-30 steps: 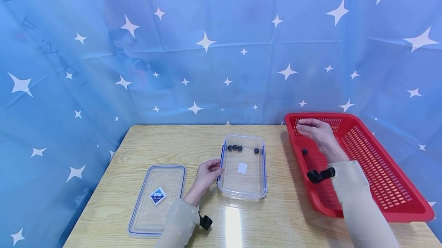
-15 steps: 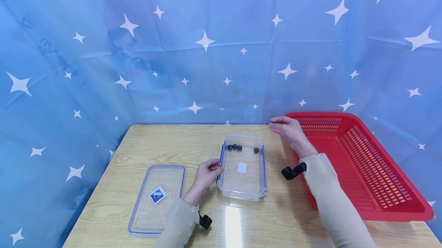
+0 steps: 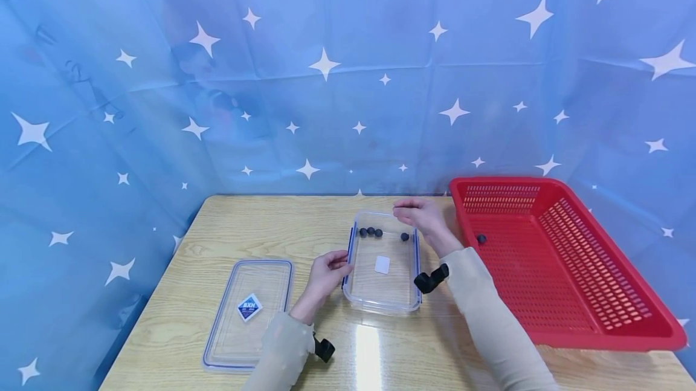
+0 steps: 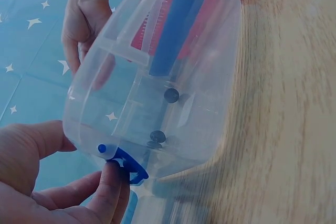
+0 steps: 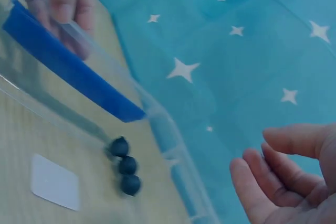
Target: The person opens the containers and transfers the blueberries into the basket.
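A clear plastic container (image 3: pixel 365 291) with blue clips stands without its lid in the head view. Inside it lie three dark blueberries (image 3: pixel 371 232) in a row and a lone blueberry (image 3: pixel 405 237) to their right. My left hand (image 3: pixel 324 276) steadies the container's left side, its fingertips at the blue clip (image 4: pixel 126 163). Over the far right corner hovers my right hand (image 3: pixel 426 222), thumb and fingers loosely bent; in the right wrist view nothing shows between the fingers (image 5: pixel 249 190).
A red basket (image 3: pixel 598 342) stands on the right with one blueberry (image 3: pixel 481 239) by its left wall. The clear lid (image 3: pixel 261 276) lies on the wooden table (image 3: pixel 315 222) at left. Behind hangs a blue star curtain (image 3: pixel 272 95).
My right hand has moved left, from over the red basket to the container's far right corner. The left hand and the blueberries in the container have stayed put.
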{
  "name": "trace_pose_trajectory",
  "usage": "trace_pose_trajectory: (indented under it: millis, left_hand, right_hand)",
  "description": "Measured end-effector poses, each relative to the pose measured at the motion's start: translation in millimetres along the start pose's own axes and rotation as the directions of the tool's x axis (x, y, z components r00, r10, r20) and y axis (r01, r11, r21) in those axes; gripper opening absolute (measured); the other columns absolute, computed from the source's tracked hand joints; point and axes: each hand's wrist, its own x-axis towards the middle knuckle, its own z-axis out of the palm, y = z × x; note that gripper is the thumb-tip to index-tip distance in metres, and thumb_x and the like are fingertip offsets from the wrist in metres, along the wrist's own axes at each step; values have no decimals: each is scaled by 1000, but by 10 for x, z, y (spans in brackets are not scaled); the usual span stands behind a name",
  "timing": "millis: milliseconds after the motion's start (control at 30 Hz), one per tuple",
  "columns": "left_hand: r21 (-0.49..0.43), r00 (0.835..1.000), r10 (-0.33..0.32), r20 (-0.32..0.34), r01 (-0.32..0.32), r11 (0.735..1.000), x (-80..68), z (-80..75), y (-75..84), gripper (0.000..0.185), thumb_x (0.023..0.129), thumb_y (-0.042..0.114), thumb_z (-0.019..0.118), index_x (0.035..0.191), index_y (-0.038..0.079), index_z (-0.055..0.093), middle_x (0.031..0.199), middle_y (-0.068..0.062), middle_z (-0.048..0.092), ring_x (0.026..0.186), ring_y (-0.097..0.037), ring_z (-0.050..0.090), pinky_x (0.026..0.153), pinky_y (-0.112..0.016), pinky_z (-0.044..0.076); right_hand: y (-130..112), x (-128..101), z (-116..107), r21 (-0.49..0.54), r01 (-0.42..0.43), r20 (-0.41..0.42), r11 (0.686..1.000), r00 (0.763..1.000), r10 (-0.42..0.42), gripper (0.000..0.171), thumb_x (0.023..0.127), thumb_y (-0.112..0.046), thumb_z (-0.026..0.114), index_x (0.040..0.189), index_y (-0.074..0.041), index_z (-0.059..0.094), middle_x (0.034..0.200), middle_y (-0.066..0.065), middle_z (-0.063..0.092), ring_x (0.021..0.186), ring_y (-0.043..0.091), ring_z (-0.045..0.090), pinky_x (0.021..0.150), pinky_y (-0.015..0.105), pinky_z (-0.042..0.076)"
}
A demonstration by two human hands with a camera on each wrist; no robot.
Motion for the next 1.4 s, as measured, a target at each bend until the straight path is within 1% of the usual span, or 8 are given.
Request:
trace_pose_trajectory:
  millis: [233, 367, 533, 667, 800, 1033, 1167, 1400]
  left_hand:
    - [-25, 1000, -4, 4, 5, 1000, -13, -6, 19, 37, 82, -2, 64, 115, -17, 55, 104, -28, 61, 92, -25, 60, 76, -24, 52]
    - [-38, 1000, -3, 7, 3, 999, -16, -10, 23, 37, 82, -3, 63, 115, -18, 54, 104, -30, 60, 92, -26, 59, 75, -24, 52]
    - [-19, 1000, -10, 1, 10, 1000, -3, -6, 9, 37, 82, -2, 64, 115, -16, 55, 103, -28, 61, 90, -21, 60, 75, -21, 52]
    - [-13, 1000, -1, -1, 1, 1000, -7, -3, -1, 37, 81, -2, 65, 115, -16, 55, 103, -28, 62, 91, -24, 61, 76, -24, 53]
    - [-18, 1000, 5, 3, -5, 1000, -32, -3, 40, 37, 81, -2, 64, 114, -17, 55, 102, -28, 62, 92, -27, 61, 77, -25, 53]
    - [-18, 1000, -5, -1, 5, 1000, 2, -1, -12, 37, 81, -2, 65, 114, -15, 56, 103, -25, 63, 92, -25, 61, 78, -25, 53]
    - [-16, 1000, -10, -1, 10, 1000, 11, -2, -17, 36, 81, -1, 65, 114, -14, 57, 103, -23, 63, 92, -24, 60, 78, -25, 52]
    - [-16, 1000, -13, -4, 13, 1000, 11, 3, -7, 36, 81, -1, 65, 114, -14, 57, 101, -22, 64, 90, -22, 60, 77, -25, 52]
  right_hand:
    - [159, 3, 217, -50, -4, -28, 999, 1000, 2, 36, 86, -3, 63, 119, 10, 57, 105, 13, 66, 84, 8, 62, 85, 28, 52]
    - [247, 23, 320, -43, -21, -56, 999, 998, 19, 36, 86, 0, 60, 120, 12, 55, 113, 21, 63, 86, 10, 61, 90, 36, 50]
    - [372, 77, 404, -78, -33, -99, 996, 995, 25, 34, 83, 4, 59, 116, 14, 56, 112, 26, 61, 87, 19, 61, 93, 44, 47]
    - [462, 110, 440, -215, -52, -122, 975, 992, 26, 33, 81, -1, 64, 112, 10, 61, 108, 22, 63, 85, 23, 60, 79, 32, 52]
    - [499, 128, 461, -317, -73, -152, 946, 988, 26, 31, 81, -6, 67, 109, 6, 64, 105, 18, 65, 84, 21, 57, 65, 21, 45]
    - [522, 176, 474, -386, -105, -174, 917, 984, 40, 23, 81, -3, 67, 102, 4, 66, 99, 15, 66, 74, 16, 53, 58, 20, 44]
    - [538, 200, 497, -413, -86, -188, 907, 982, 7, 21, 78, 0, 69, 98, 5, 68, 92, 15, 67, 65, 12, 52, 53, 18, 42]
    - [533, 205, 524, -491, -69, -209, 869, 977, -41, 19, 74, 0, 73, 92, 4, 70, 89, 15, 69, 73, 18, 56, 62, 24, 46]
